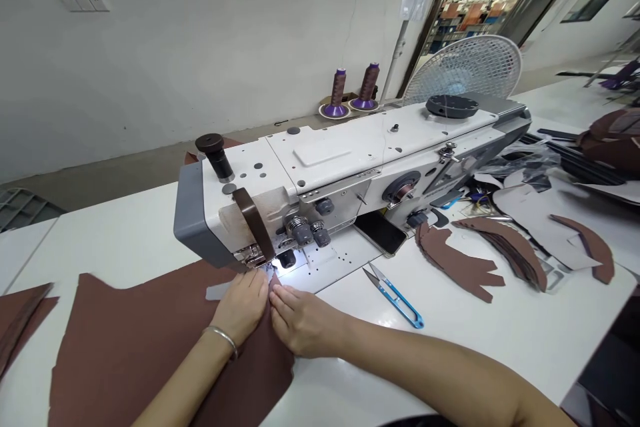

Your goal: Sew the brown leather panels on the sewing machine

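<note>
A large brown sheet of leather-like material (135, 327) lies under the needle end of a white sewing machine (320, 157). Just left of the lit needle area, my left hand (243, 303) grips the sheet with its fingers together; the thumb is mostly hidden. My right hand (307, 320) pinches the sheet's edge on the right, close to my left fingertips. A pale strip (217, 291) shows beside my left hand. The presser foot is partly hidden behind my fingers. Blue thread snips (395, 297) lie on the table to the right of my right hand.
Brown cut pieces (460, 260) and a pale curved piece (535, 213) lie right of the machine. A black phone (381, 232) rests under its arm. Two brown thread cones (338, 90) and a fan (465, 70) stand behind. More brown material (23, 317) lies at left.
</note>
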A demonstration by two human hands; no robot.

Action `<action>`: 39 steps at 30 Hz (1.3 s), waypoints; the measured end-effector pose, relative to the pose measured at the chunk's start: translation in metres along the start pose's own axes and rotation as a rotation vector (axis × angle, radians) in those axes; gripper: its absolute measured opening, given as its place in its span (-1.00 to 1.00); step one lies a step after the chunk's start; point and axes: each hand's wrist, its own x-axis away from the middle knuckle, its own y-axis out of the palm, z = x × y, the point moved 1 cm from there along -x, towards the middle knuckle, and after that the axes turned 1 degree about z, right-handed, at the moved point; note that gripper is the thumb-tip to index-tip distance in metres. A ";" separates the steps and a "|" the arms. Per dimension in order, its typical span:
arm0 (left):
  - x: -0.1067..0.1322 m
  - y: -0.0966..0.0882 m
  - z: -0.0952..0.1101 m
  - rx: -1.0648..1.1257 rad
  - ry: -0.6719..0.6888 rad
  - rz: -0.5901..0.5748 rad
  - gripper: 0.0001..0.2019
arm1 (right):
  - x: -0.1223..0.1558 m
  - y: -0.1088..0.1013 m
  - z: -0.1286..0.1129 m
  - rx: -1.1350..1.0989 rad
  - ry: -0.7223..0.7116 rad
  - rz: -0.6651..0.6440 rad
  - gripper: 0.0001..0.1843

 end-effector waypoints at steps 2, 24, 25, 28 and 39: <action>-0.003 -0.002 0.003 -0.013 -0.004 -0.018 -0.71 | 0.000 0.001 0.000 0.010 -0.002 -0.005 -0.78; -0.008 0.007 0.022 0.308 -0.464 -0.211 -0.78 | 0.000 0.011 -0.024 0.048 0.010 0.061 -0.76; -0.008 0.007 0.022 0.323 -0.469 -0.210 -0.79 | 0.000 0.012 -0.024 0.055 0.010 0.049 -0.74; -0.008 0.003 0.021 0.383 -0.474 -0.217 -0.81 | -0.001 0.014 -0.022 0.088 0.010 0.021 -0.71; 0.019 0.026 -0.006 0.206 -0.210 -0.050 -0.70 | -0.006 0.004 -0.024 0.016 0.070 0.019 -0.77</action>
